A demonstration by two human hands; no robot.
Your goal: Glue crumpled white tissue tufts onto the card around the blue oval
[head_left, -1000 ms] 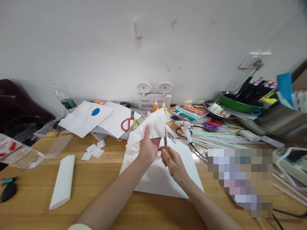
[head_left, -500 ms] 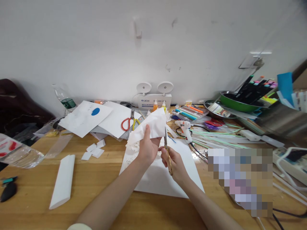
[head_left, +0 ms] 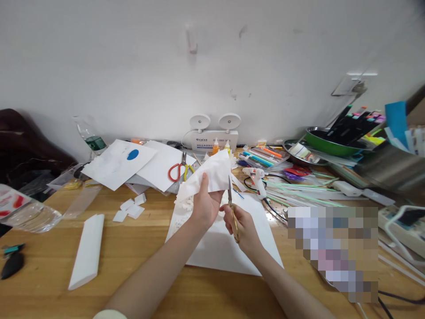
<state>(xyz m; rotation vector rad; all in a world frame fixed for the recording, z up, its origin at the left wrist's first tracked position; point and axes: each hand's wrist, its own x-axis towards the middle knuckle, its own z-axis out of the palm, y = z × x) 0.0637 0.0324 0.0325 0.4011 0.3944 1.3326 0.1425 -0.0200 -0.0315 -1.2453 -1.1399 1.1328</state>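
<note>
My left hand [head_left: 205, 203] grips a thin white sheet [head_left: 214, 170], thumb on top, above the middle of the table. Gold-handled scissors [head_left: 233, 221] are in my right hand [head_left: 243, 228], their blades pointing up along the right edge of the sheet. Whether the blades are parted is too small to tell. Beneath both hands lies a large white paper [head_left: 226, 248], with small pale scraps on its left part. A folded white piece [head_left: 86, 252] and several small white squares [head_left: 134, 210] rest on the wood to the left.
Red-and-yellow-handled pliers [head_left: 181, 168] lie on papers behind my left hand. Behind my right hand is a white glue gun [head_left: 257, 181] with a black cable. A water bottle [head_left: 31, 215] lies at the left; a green bowl [head_left: 332, 144] of markers stands back right.
</note>
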